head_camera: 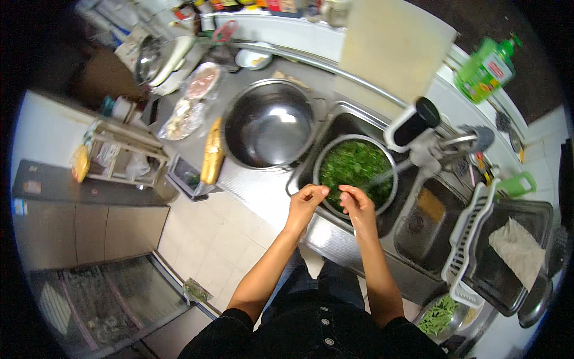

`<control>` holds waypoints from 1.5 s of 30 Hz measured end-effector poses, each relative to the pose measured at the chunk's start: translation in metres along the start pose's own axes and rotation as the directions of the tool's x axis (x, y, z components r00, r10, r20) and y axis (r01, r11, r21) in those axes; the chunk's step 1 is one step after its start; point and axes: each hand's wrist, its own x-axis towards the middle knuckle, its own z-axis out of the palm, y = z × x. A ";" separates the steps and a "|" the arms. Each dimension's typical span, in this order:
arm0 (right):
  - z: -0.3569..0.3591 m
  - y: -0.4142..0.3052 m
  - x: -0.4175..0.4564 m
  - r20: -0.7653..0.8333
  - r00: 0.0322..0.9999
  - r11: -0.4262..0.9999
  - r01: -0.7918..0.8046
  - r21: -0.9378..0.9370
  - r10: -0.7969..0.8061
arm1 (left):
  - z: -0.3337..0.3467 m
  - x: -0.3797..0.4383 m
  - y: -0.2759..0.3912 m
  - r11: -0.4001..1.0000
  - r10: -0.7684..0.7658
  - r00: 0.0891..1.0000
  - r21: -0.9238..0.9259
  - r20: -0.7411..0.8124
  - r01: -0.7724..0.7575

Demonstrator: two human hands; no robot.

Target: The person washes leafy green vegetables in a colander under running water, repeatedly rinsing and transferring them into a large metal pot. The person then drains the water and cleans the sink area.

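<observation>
My left hand (309, 202) hovers over the near-left rim of a metal basin (393, 190) in the sink, thumb and fingertips close together. Whether something small is between them cannot be told. Facing it, my right hand (356, 202) is above the basin's near part, wet, with its fingers curled and apart and nothing visible in them. Green leafy vegetables (354, 164) fill the basin. A stream of water from the faucet (462, 140) runs into it from the right. A large, wide stainless steel bowl (269, 125) stands on the counter left of the sink.
Left of the bowl lie a yellow long package (212, 155) and a wrapped tray of meat (204, 82). A cutting board (394, 49) leans behind the sink. On the right are a second sink basin (428, 224), a white dish rack (471, 242) and a bowl of cut green vegetables (439, 316).
</observation>
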 end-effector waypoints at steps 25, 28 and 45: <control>0.385 0.113 -0.002 0.673 0.733 0.943 0.144 -0.299 0.101 | -0.518 0.091 -0.043 0.425 0.438 0.788 0.872 -0.432 0.242; 0.377 0.130 0.008 0.644 0.751 0.939 0.099 -0.330 0.148 | -0.499 0.082 -0.032 0.284 0.515 0.804 0.944 -0.296 0.166; 0.271 0.023 0.023 -0.049 0.981 0.976 0.193 0.098 -0.189 | -0.201 0.034 0.098 -0.154 0.544 0.697 0.872 0.467 -0.464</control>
